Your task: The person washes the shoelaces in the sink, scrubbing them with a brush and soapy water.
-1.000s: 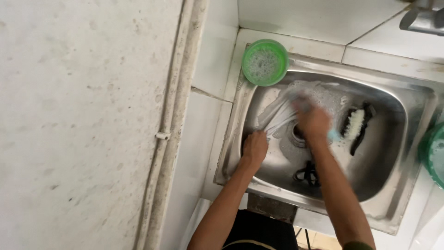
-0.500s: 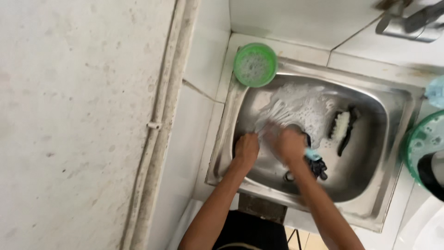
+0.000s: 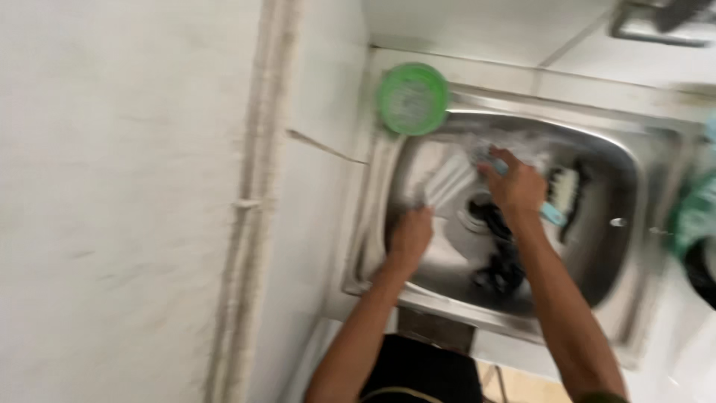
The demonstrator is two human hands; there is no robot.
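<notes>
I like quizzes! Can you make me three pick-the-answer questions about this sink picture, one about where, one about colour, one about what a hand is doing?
1. Where is the round bowl?
A in the drain
B on the sink's far left corner
C on the floor

2. What colour is the bowl?
A red
B green
C black

3. What is the right hand doing?
A hanging empty
B holding a light blue handle
C covering the bowl

Answers: B, it sits on the rim corner; B, it is plainly green; B, its fingers wrap the handle.

Shiny steel sink (image 3: 619, 186), green plastic bowl (image 3: 412, 98)
</notes>
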